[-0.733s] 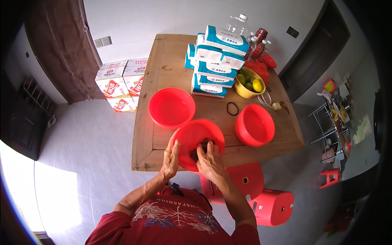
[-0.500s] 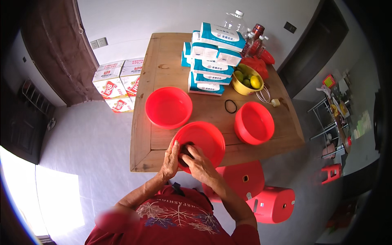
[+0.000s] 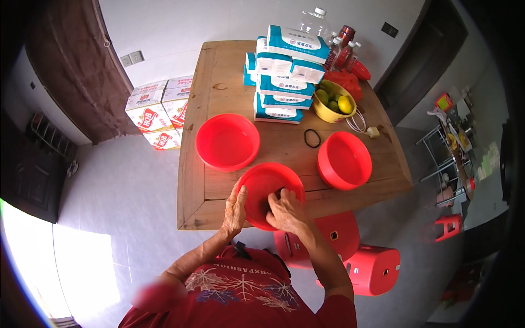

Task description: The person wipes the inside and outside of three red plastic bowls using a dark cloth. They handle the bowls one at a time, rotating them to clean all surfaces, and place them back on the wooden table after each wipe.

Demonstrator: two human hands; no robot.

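At the table's near edge sits a red plastic bowl [image 3: 256, 188]. My left hand [image 3: 234, 210] grips its left rim, thumb on the inner side. My right hand [image 3: 286, 212] is inside the bowl at its right part, fingers bent and pressed down on a small dark thing [image 3: 279, 192]. Most of that dark thing is hidden under the fingers, so its kind is unclear. A second red bowl [image 3: 227, 142] stands behind and to the left, and a third red bowl [image 3: 344, 159] to the right; neither is touched.
On the wooden table [image 3: 219, 63] are stacked tissue packs [image 3: 284, 85], a yellow bowl [image 3: 330, 113] of green and yellow fruit, a black band [image 3: 312, 138], a white cable [image 3: 359, 121] and bottles [image 3: 343, 54]. Red stools [image 3: 374, 271] stand below the right edge; cartons [image 3: 158, 113] are stacked left.
My right hand has moved from the bowl's left side across to its right side, the dark thing with it. My left hand stays at the left rim. The view has shifted slightly.
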